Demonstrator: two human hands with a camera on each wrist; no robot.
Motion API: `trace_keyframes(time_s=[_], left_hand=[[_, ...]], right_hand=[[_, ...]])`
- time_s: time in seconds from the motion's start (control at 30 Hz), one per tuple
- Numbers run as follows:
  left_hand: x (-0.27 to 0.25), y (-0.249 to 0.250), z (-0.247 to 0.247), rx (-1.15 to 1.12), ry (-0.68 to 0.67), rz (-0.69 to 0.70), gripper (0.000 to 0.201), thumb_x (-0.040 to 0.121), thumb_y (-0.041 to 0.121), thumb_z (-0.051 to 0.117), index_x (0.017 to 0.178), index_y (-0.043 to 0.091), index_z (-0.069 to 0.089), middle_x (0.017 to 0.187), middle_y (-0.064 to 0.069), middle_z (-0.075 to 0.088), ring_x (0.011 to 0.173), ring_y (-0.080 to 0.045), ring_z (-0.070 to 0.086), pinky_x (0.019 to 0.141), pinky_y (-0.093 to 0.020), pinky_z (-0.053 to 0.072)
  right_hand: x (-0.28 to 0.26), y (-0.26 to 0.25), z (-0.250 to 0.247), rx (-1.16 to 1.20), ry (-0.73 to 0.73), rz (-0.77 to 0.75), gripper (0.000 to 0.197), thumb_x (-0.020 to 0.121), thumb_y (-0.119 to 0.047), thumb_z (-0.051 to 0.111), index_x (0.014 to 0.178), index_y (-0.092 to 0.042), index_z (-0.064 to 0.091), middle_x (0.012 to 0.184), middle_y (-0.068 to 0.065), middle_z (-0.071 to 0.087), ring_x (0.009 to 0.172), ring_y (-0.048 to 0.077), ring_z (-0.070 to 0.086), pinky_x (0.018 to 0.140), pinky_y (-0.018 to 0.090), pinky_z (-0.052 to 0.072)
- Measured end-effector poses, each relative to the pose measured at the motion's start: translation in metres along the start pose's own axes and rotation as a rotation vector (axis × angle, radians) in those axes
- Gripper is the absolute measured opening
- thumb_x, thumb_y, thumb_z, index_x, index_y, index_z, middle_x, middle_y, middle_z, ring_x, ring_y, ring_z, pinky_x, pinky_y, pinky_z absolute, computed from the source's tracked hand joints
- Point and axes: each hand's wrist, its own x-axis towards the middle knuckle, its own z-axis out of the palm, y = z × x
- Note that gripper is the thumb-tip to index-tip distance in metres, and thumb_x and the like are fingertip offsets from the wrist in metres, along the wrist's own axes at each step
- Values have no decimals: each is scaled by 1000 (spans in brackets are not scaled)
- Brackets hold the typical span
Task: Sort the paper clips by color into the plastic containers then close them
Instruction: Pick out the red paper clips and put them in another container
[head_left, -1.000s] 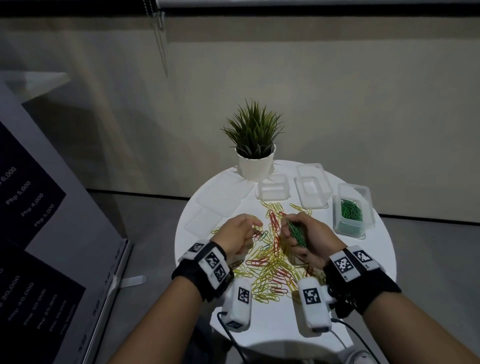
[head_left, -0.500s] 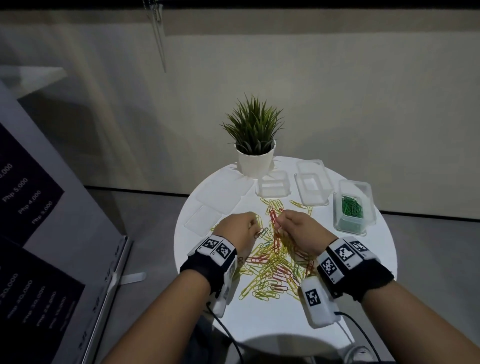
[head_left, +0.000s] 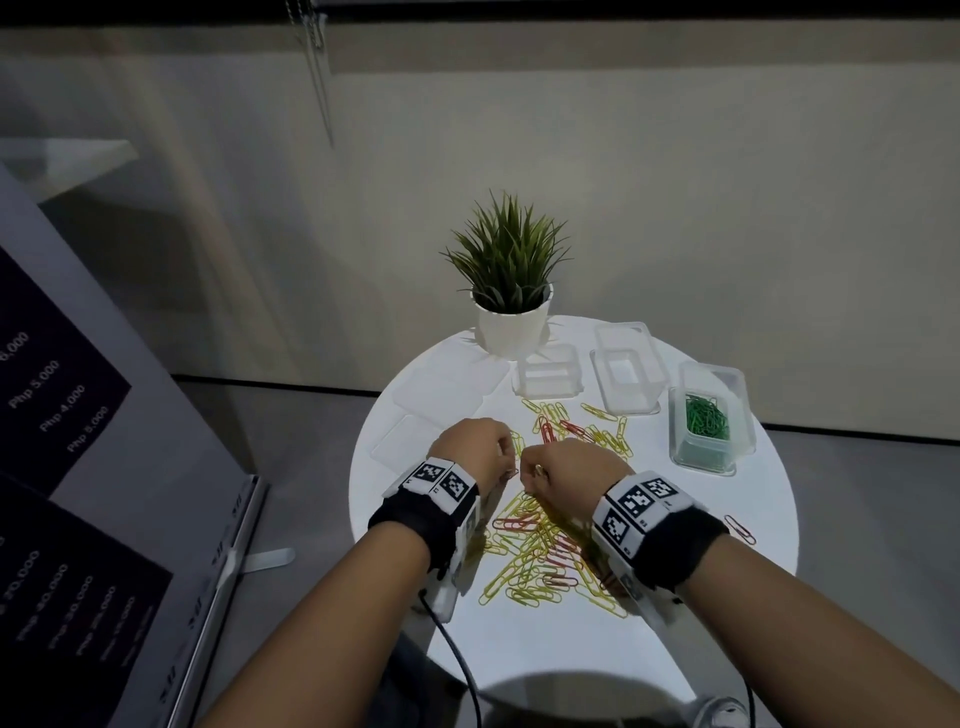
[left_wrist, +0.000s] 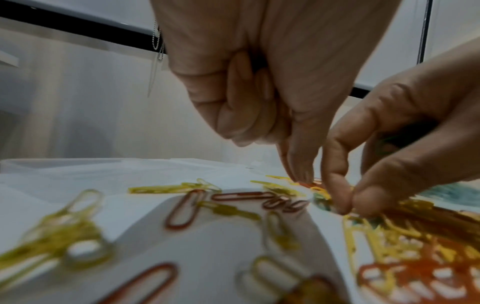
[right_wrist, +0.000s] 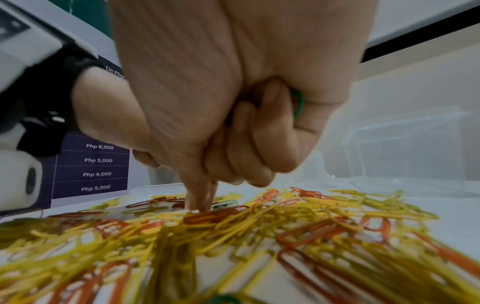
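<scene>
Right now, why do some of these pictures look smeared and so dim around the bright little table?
Head view: the room is dark, while the round white table glares brightly. Left wrist view: the nearest yellow and red paper clips are out of focus, and the left hand is soft-edged. Right wrist view: the foreground clips blur into streaks; the right hand looms large, bulged by the wide lens.

I'm looking at what seems a shop or office showroom corner: a standing price banner (head_left: 62, 415) listing "Php 5,000" and "Php 4,000" beside me. There's a small round white table (head_left: 779, 519) with a potted plant (head_left: 511, 291), plain wall (head_left: 727, 208), grey floor (head_left: 291, 441).
</scene>
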Motion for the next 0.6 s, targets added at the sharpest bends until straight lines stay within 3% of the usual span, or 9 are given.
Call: trace_keyframes(time_s=[0.1,0.2,0.37,0.53,0.6], left_hand=[[10,12,2,32,-13,22,13,87,18,56,91,18,69,97,-1,67,91,-22,62,77,-29,47],[17,16,10,45,-56,-17,13,84,21,59,87,15,70,93,-4,69,87,-24,65,74,-31,52],[22,16,13,9,-117,-65,9,80,21,67,80,13,70,85,-4,70,80,-22,64,67,-26,48],[22,15,13,-3,-209,-79,6,84,18,63,80,14,62,82,-5,62,74,-21,55,64,-26,41],[16,14,11,-32,-202,-95,11,89,21,57,81,14,58,85,-6,61,75,-20,53,70,-29,44]], right_hand=[[1,2,1,-58,34,-13,28,97,-28,41,115,-23,61,104,6,67,94,25,62,70,29,45],[1,10,2,-1,26,-12,21,94,-24,47,103,-20,66,100,3,68,91,22,62,73,30,48],[0,19,3,104,29,-25,15,89,-23,57,90,-18,70,92,1,69,86,18,62,73,30,51],[13,12,10,-10,-63,7,17,92,-22,45,83,-12,55,84,5,59,80,23,58,76,35,53],[16,9,11,-23,-131,34,17,92,-21,44,79,-11,49,77,6,52,72,22,52,68,32,49]])
